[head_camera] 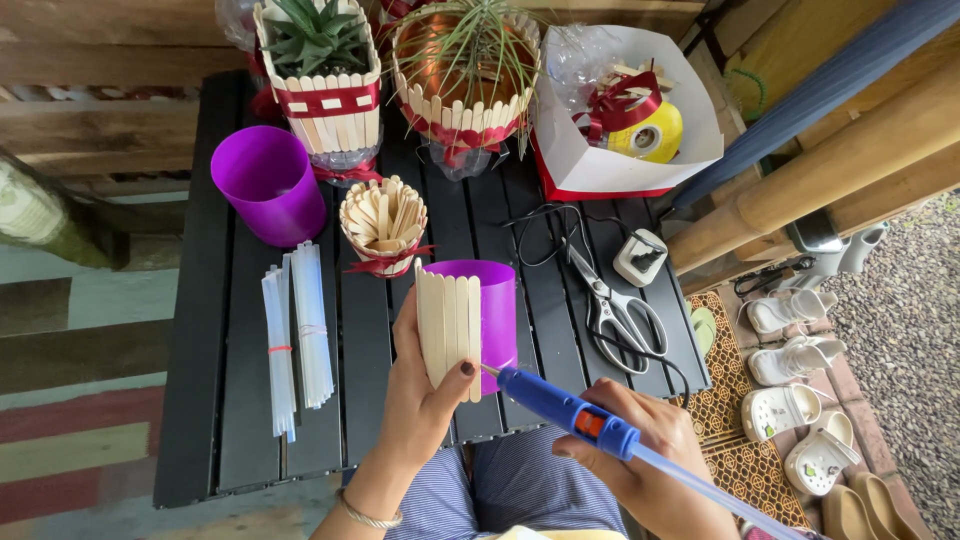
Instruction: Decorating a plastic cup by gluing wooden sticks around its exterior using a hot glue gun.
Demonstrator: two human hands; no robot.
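The left hand (425, 385) is clamped around a purple cup (490, 305), thumb pressing wooden craft sticks (450, 325) against its side. Just right of it, the right hand (650, 450) grips a blue glue gun (565, 405), nozzle touching the sticks' lower edge.

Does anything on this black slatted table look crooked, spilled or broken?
Nothing stands out. The left hand holds the purple plastic cup with flat wooden sticks set side by side on it; the right hand holds the blue glue gun. No spill shows.
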